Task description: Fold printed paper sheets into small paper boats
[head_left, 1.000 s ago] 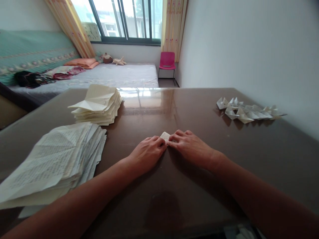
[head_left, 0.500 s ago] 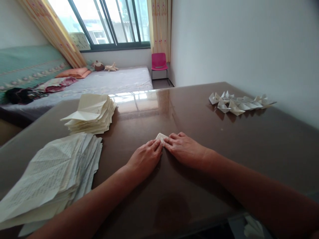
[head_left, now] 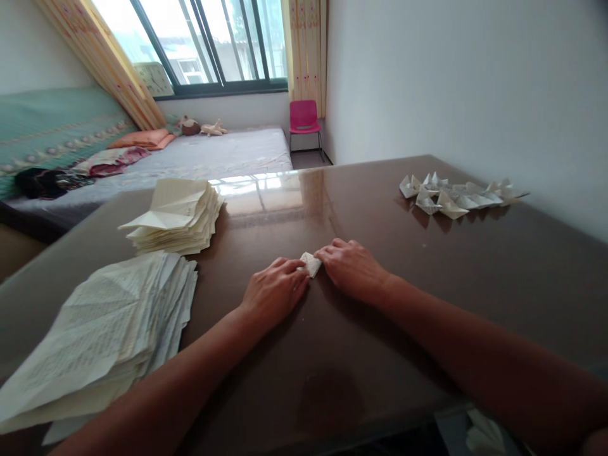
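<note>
A small folded piece of paper (head_left: 311,265), pale with a pointed shape, lies at the middle of the brown table between both hands. My left hand (head_left: 278,288) pinches its left side, fingers pressed together. On the other side, the fingertips of my right hand (head_left: 350,266) are closed on the paper's upper right edge. Part of the paper is hidden under the fingers. Both forearms come in from the lower corners of the view.
Left of my hands are a pile of printed sheets (head_left: 102,323) and a stack of cream paper (head_left: 175,218). Several folded paper boats (head_left: 456,196) stand at the right on the glossy table (head_left: 380,380). Beyond are a bed (head_left: 247,149) and a pink chair (head_left: 304,117).
My right hand has shifted slightly up and right to the paper's edge. More of the folded paper shows between the hands, and my left fingers have slid slightly left.
</note>
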Motion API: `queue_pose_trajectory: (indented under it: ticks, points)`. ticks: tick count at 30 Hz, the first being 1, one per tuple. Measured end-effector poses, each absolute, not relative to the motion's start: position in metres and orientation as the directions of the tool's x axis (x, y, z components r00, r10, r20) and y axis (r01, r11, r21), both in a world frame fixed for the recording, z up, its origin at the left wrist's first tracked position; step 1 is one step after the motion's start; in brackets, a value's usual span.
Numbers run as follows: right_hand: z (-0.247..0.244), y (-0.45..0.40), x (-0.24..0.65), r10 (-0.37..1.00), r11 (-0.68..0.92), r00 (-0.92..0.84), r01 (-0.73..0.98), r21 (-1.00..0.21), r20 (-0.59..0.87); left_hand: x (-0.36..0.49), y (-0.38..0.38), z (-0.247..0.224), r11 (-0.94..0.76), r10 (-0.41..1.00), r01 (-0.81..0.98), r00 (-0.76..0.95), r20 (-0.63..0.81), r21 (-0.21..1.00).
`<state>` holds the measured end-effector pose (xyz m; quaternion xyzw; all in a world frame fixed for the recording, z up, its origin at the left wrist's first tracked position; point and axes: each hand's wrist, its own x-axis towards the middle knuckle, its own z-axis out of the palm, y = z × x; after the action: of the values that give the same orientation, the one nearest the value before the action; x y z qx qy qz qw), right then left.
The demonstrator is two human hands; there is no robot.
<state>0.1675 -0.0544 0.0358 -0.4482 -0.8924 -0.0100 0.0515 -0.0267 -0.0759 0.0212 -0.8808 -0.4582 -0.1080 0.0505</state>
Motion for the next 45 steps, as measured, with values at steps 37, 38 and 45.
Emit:
queue_pose_trajectory:
  ticks: [37,38,45]
  points:
    - [0.015,-0.026,0.175,0.825,0.482,-0.500,0.383,-0.788,0.262,-0.029,-0.057,0.013,-0.487,0.867,0.599,0.241,0.437,0.636]
    - [0.016,-0.028,0.173,0.822,0.510,-0.482,0.383,-0.771,0.304,-0.028,-0.058,0.014,-0.510,0.852,0.599,0.251,0.459,0.618]
    - [0.019,-0.034,0.169,0.809,0.582,-0.407,0.456,-0.673,0.424,-0.030,-0.059,0.015,-0.513,0.832,0.657,0.222,0.508,0.553]
